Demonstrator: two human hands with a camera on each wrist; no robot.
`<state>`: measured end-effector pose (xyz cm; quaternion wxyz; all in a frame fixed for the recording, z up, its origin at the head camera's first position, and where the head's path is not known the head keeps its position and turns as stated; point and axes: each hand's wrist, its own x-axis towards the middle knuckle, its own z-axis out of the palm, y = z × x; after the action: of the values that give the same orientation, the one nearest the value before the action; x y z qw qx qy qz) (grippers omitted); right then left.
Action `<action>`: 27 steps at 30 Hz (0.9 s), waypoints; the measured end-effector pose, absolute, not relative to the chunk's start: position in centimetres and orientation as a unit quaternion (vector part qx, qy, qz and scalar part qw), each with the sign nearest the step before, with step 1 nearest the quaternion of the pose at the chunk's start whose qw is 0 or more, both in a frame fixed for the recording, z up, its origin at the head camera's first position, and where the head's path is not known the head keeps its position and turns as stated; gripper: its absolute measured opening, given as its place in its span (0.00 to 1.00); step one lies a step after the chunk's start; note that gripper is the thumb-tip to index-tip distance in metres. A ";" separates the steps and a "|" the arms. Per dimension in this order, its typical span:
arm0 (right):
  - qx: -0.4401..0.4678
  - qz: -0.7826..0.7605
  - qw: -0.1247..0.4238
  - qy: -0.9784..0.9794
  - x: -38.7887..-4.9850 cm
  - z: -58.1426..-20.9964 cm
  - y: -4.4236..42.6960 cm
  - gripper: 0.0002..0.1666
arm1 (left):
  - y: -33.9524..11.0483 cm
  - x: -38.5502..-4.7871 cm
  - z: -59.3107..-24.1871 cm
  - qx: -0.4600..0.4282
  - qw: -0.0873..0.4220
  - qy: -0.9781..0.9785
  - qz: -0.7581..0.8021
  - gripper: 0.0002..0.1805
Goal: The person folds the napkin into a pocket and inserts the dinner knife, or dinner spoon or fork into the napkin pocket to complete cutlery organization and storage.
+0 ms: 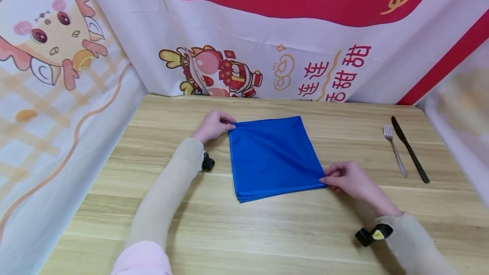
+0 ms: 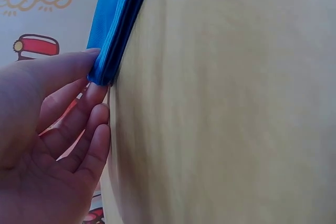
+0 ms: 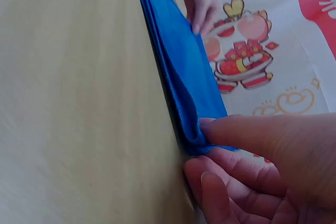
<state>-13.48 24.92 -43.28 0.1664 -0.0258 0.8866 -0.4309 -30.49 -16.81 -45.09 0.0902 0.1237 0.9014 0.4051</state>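
Note:
A blue cloth (image 1: 273,156), folded into a layered square, lies flat on the wooden table (image 1: 267,237). My left hand (image 1: 214,125) pinches its far left corner between thumb and fingers. At the near right corner, my right hand (image 1: 347,178) pinches the cloth the same way. In the left wrist view, the left thumb and index finger hold the stacked edge of the cloth (image 2: 116,30). The right wrist view shows the fold of the cloth (image 3: 191,77) curving between the right thumb and fingers, with the left hand (image 3: 201,1) at the far corner.
To the right of the cloth lie a fork (image 1: 396,152) and a black-looking knife (image 1: 410,150), side by side. A printed curtain (image 1: 244,24) hangs along the table's back edge, and another printed cloth (image 1: 57,109) hangs at the left.

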 end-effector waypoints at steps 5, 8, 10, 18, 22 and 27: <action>-0.020 -0.423 0.159 0.892 -15.4 -43.2 26.2 0.18 | -17.7 -29.2 -44.9 0.139 0.090 0.902 0.399 0.10; -0.019 -0.412 0.161 0.897 -16.7 -43.0 26.9 0.20 | -18.2 -28.4 -44.9 0.144 0.092 0.901 0.399 0.11; -0.018 -0.405 0.163 0.899 -17.7 -43.0 27.4 0.20 | -18.5 -27.8 -44.9 0.146 0.098 0.900 0.399 0.10; 0.005 -0.388 0.149 0.910 -21.9 -43.0 28.4 0.22 | -19.0 -24.3 -44.0 0.167 0.148 0.894 0.388 0.13; 0.018 -0.391 0.135 0.910 -23.8 -43.0 28.4 0.21 | -18.7 -22.5 -43.6 0.179 0.158 0.892 0.384 0.12; 0.037 -0.401 0.124 0.907 -25.9 -43.1 27.8 0.21 | -18.2 -20.6 -43.5 0.185 0.170 0.888 0.385 0.12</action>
<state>-25.88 27.80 -43.14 0.1238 0.0366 0.9070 -0.4008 -20.62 -18.18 -43.47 0.1701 0.1853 0.8879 0.3853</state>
